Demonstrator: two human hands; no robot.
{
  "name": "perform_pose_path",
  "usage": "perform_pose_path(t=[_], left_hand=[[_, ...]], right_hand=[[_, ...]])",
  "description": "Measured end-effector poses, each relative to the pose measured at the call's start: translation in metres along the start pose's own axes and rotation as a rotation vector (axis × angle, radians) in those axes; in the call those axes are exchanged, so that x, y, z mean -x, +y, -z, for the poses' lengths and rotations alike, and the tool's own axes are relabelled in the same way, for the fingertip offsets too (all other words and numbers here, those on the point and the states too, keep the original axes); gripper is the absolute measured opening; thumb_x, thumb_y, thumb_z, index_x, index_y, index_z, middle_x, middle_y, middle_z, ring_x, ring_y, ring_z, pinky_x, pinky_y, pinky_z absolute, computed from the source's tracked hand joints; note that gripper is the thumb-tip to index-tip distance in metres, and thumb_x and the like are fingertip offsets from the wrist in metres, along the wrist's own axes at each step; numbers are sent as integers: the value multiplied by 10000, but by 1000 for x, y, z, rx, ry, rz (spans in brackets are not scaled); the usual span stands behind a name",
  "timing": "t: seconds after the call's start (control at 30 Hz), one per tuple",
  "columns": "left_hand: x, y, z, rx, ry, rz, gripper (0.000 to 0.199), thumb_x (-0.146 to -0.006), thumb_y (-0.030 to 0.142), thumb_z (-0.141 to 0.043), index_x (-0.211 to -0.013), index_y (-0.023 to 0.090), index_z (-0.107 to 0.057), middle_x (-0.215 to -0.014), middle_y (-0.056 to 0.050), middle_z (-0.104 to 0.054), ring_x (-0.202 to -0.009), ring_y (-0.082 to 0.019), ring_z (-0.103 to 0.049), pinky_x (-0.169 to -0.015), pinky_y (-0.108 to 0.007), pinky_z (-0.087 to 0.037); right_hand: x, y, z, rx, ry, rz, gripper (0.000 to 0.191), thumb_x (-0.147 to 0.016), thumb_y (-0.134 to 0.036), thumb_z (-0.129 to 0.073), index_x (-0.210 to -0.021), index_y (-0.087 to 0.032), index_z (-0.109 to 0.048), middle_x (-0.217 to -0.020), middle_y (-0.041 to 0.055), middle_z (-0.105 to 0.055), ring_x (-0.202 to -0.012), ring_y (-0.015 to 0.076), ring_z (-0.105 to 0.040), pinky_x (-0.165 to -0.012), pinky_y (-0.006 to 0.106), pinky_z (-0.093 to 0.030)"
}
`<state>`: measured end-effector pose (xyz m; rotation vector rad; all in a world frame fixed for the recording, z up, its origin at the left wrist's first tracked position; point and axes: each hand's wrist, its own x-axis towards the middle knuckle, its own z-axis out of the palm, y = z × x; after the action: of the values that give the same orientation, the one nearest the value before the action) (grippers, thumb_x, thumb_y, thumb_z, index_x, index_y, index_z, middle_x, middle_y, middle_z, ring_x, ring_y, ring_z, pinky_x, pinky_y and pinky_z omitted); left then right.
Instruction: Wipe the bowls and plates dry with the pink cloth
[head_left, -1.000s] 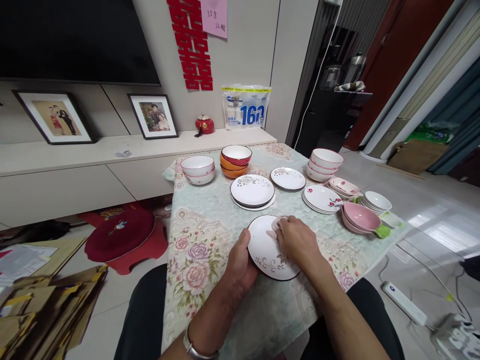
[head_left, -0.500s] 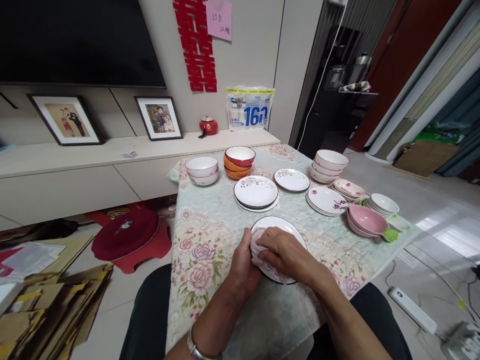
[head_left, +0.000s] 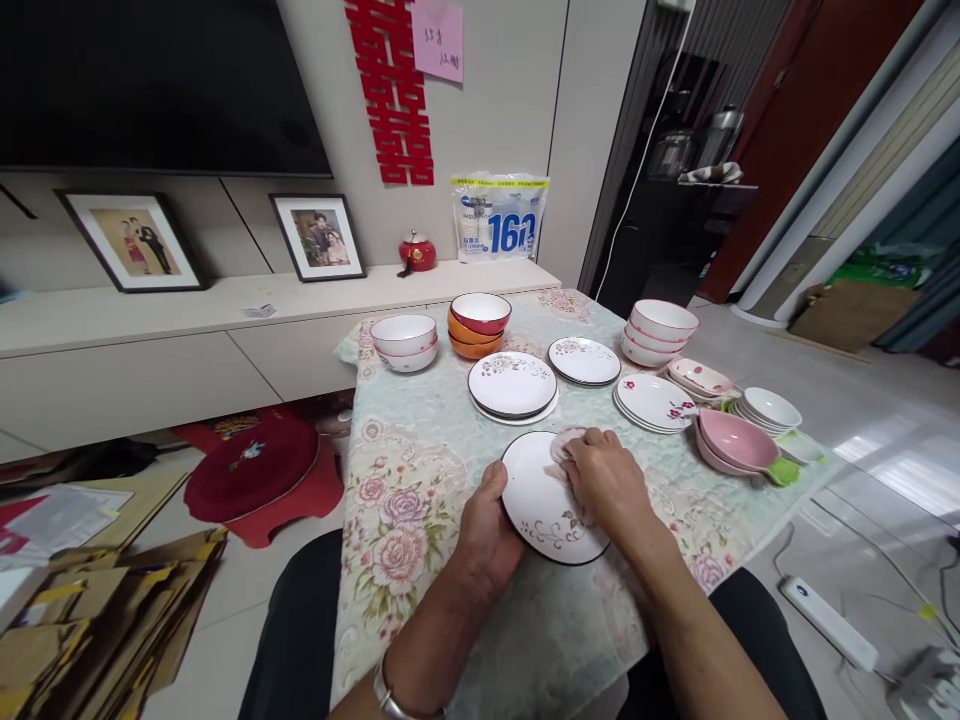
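Observation:
A white plate (head_left: 536, 490) with a dark rim and a floral pattern is tilted above the near part of the table. Its left edge is gripped by my left hand (head_left: 487, 525), thumb on top and the other fingers underneath. My right hand (head_left: 606, 480) presses a pale cloth (head_left: 566, 445) on the plate's upper right part, its fingers bunched round it. Just beyond the plate lie a stack of patterned plates (head_left: 512, 383) and another dark-rimmed stack (head_left: 584, 360).
The floral tablecloth (head_left: 401, 555) carries white bowls (head_left: 405, 342), red and orange bowls (head_left: 476, 335), pink-rimmed bowls (head_left: 652, 340), flowered plates (head_left: 655, 402), pink dishes (head_left: 739, 440) and small bowls (head_left: 771, 406). A red stool (head_left: 255, 470) stands left.
My right hand has moved with the cloth from the plate's left side to its upper right, uncovering the white centre and lower pattern. My left hand still holds the left edge.

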<state>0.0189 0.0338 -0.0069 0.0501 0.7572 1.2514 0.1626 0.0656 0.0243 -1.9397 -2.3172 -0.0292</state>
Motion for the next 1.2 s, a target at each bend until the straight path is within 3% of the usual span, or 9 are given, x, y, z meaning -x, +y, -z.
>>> perform_pose_path(t=[0.1, 0.2, 0.27, 0.47, 0.67, 0.77, 0.9, 1.07, 1.2], left_hand=[[1, 2, -2, 16, -30, -33, 196, -928, 280, -513, -1043, 174, -630, -1022, -73, -721, -1032, -264, -660, -947, -424, -500], [4, 2, -5, 22, -78, -61, 224, -932, 282, -490, -1063, 161, -626, -1033, -90, -717, -1061, -282, -651, -954, -444, -495], [6, 1, -6, 24, -105, -68, 223, -933, 276, -489, -1072, 160, -619, -1045, -96, -716, -1074, -285, -648, -959, -442, -491], [4, 0, -2, 75, -126, -27, 278, -933, 254, -501, -1179, 175, -606, -1179, -91, -696, -1087, -248, -648, -994, -396, -471], [5, 7, -6, 37, -135, 135, 450, -956, 393, -417, -1126, 54, -659, -1096, -177, -720, -1111, -319, -641, -987, -431, -475], [7, 7, -9, 14, -128, 116, 489, -970, 404, -380, -1208, 64, -639, -1115, -162, -726, -1123, -316, -640, -990, -438, -476], [9, 1, -8, -13, -151, 72, 450, -954, 373, -455, -1294, 115, -595, -1151, -135, -722, -1081, -296, -662, -965, -425, -495], [9, -1, -4, -83, -115, 4, 372, -909, 274, -565, -1261, 157, -594, -1022, -93, -737, -944, -238, -696, -900, -361, -520], [8, 1, -3, -115, -65, -35, 328, -888, 243, -584, -1211, 187, -586, -1006, -71, -732, -921, -228, -697, -881, -366, -533]], right_hand=[[11, 9, 18, 18, -174, -10, 234, -933, -342, -565, -895, -152, -696, -935, 133, -680, -864, 255, -600, -675, 325, -358], [18, 8, 30, -114, -302, 137, 180, -902, -288, -590, -791, -177, -678, -839, 68, -678, -765, 190, -599, -665, 294, -351], [17, 1, 28, -222, -275, 222, 123, -894, -233, -595, -827, -186, -686, -881, 50, -668, -795, 169, -596, -697, 272, -369], [2, -27, -3, -307, 54, 138, 215, -932, -192, -554, -1094, -180, -695, -1041, 109, -611, -999, 226, -544, -797, 298, -408], [9, -8, 7, -550, -232, 521, 134, -868, -169, -645, -969, -229, -710, -954, 10, -655, -926, 166, -578, -818, 262, -413], [9, 12, 12, -545, -306, 433, 193, -835, -135, -655, -986, -239, -713, -963, -1, -674, -901, 160, -598, -810, 258, -418], [6, 10, 10, -333, -105, 185, 157, -870, -120, -588, -935, -187, -715, -933, 65, -643, -917, 213, -572, -792, 306, -418], [5, -19, 0, -370, 19, 345, 227, -899, -115, -576, -1061, -217, -699, -1027, 70, -624, -1021, 217, -534, -869, 306, -430], [2, -14, -5, -254, 78, 173, 215, -935, -183, -561, -1110, -190, -684, -1065, 111, -619, -1039, 245, -524, -849, 321, -433]])
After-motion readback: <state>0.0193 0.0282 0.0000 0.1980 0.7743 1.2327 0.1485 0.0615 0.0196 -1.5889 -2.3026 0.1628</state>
